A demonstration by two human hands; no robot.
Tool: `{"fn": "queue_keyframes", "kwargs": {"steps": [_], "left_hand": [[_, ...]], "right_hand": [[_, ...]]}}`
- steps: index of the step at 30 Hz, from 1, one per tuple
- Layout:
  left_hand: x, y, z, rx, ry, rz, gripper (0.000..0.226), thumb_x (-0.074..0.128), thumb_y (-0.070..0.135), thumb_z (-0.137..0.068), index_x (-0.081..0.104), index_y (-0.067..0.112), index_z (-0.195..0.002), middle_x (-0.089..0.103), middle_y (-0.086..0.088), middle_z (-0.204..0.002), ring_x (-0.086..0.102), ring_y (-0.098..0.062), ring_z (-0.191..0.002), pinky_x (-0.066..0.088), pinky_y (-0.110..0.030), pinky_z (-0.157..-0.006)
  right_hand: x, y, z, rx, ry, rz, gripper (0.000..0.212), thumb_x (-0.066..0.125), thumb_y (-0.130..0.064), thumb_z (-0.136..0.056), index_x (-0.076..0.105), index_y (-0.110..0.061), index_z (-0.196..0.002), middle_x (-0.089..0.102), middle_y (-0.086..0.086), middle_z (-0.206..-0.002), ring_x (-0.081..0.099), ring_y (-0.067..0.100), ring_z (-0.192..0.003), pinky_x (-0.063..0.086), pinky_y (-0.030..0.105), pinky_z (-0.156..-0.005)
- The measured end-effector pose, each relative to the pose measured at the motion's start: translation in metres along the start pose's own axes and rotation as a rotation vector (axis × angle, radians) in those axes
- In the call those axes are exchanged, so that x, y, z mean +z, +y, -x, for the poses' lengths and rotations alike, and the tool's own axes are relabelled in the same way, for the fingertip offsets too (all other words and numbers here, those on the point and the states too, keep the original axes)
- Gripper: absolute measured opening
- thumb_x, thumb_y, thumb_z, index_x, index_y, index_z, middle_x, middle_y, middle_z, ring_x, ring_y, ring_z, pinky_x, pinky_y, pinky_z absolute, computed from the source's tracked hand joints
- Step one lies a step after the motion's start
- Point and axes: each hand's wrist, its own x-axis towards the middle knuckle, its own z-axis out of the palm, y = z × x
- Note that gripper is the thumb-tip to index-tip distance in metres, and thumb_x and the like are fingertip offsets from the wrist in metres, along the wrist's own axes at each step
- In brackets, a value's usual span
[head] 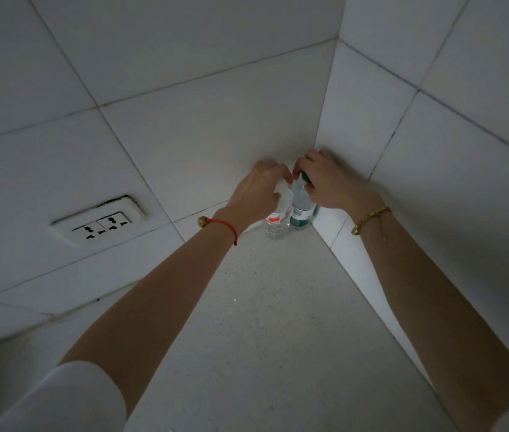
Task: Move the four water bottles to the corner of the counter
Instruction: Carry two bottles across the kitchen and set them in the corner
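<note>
Bottles stand upright in the far corner of the counter (262,322), where the two tiled walls meet, and both my hands are on them. My left hand (257,190) is clenched around the upper part of the clear bottle (276,226), the one with a red-and-white label; its base rests on the speckled surface, just out from the left wall. My right hand (329,182) grips the top of the green-labelled bottle (301,213), my fingers curled over its green cap (306,178). That bottle sits deeper in, tight to the corner, and the two bottles touch side by side. I can make out only these two bottles; my hands cover the space behind them, so whether more stand there I cannot tell.

A red string bracelet (226,227) with a small bead circles my left wrist, and a gold bracelet (370,218) hangs on my right. Both forearms are bare, stretched forward over the counter, with white sleeves (69,397) pushed up near the elbows.

On the left wall (184,73), well apart from the bottles, is a white double socket (100,224) set into the tile. The right wall (449,88) is plain white tile with dark grout lines. The light is dim and the tiles look grey.
</note>
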Motion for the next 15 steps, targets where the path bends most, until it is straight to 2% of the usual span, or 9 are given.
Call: {"fn": "queue_keyframes", "kwargs": {"steps": [4, 9, 15], "left_hand": [[-0.001, 0.002, 0.008, 0.022, -0.007, 0.024, 0.046, 0.067, 0.004, -0.079, 0.054, 0.017, -0.121, 0.051, -0.003, -0.127, 0.042, -0.021, -0.118, 0.043, -0.028, -0.093], [-0.011, 0.010, 0.023, 0.029, 0.021, 0.021, 0.058, 0.065, 0.006, -0.081, 0.045, 0.014, -0.134, 0.045, -0.006, -0.139, 0.037, -0.023, -0.130, 0.039, -0.033, -0.103], [-0.032, 0.024, 0.054, -0.008, 0.028, -0.026, 0.062, 0.064, 0.009, -0.084, 0.037, 0.012, -0.140, 0.043, -0.009, -0.143, 0.033, -0.024, -0.136, 0.033, -0.034, -0.110]], "right_hand": [[-0.007, 0.000, 0.005, 0.053, -0.071, -0.035, 0.041, 0.056, -0.010, -0.087, 0.048, -0.017, -0.127, 0.045, 0.007, -0.133, 0.035, 0.030, -0.128, 0.029, 0.039, -0.110], [-0.021, -0.013, 0.021, 0.090, -0.093, -0.137, 0.054, 0.055, -0.010, -0.088, 0.038, -0.013, -0.139, 0.038, 0.010, -0.145, 0.030, 0.032, -0.136, 0.026, 0.042, -0.112], [-0.046, -0.035, 0.050, 0.111, -0.091, -0.125, 0.062, 0.055, -0.019, -0.091, 0.027, -0.009, -0.146, 0.034, 0.012, -0.150, 0.024, 0.031, -0.140, 0.026, 0.043, -0.113]]}}
